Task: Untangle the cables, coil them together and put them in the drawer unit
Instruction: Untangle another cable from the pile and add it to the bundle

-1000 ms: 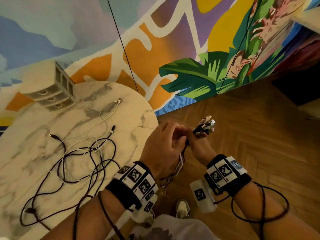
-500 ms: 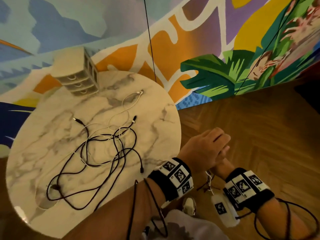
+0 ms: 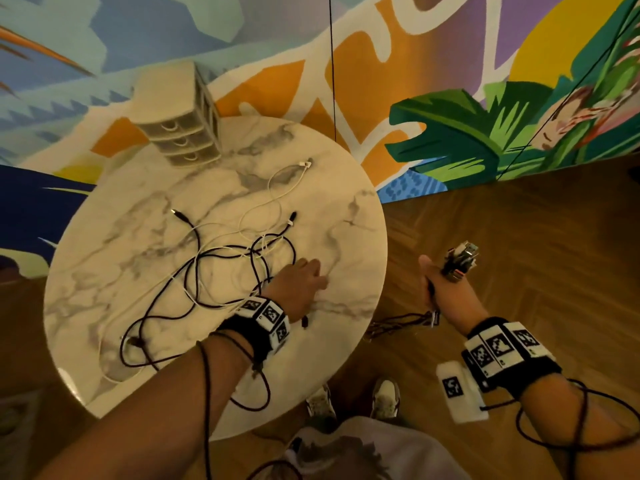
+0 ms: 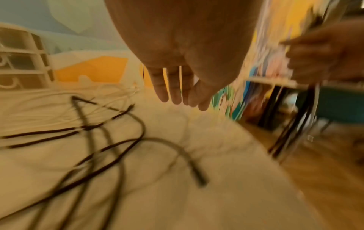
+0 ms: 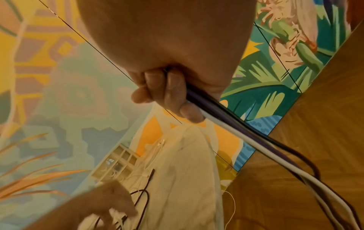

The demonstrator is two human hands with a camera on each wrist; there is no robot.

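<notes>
Left hand (image 3: 300,284) flat, fingers straight, over tangled black and white cables (image 3: 214,271) on round marble table (image 3: 349,216); right hand (image 3: 440,289) clenched around gathered cable bundle (image 5: 232,124) beside table; beige three-drawer unit (image 3: 181,133) at far edge

Black and white cables (image 3: 221,268) — grey-veined white marble table (image 3: 346,216), beige drawer unit (image 3: 183,123)

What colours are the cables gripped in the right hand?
The bundle of cables in the right hand is black, dark purple and white, clearest in the right wrist view.
</notes>
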